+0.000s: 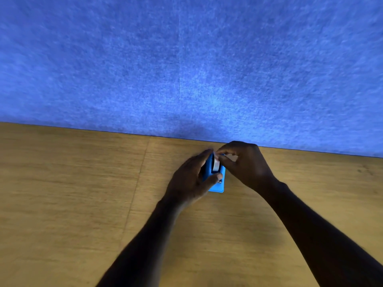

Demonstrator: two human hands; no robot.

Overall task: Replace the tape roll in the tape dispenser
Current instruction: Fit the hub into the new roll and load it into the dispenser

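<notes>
My left hand [191, 179] grips the blue plastic tape dispenser [217, 183] on the wooden table [72, 193]; my right hand [242, 162] pinches the clear tape roll's [215, 164] loose end. The roll looks seated, so next I'd draw the end toward the cutter.

Both of our arms come into the picture from the bottom edge, and we see no sleeve, cuff, watch, strap or glove on either one: they are bare from the frame edge to the fingertips. Our left hand [191, 179] and our right hand [246, 164] carry no ring that we can make out. The fingers [222, 151] are blurred and shaded, so finer detail is lost.
</notes>
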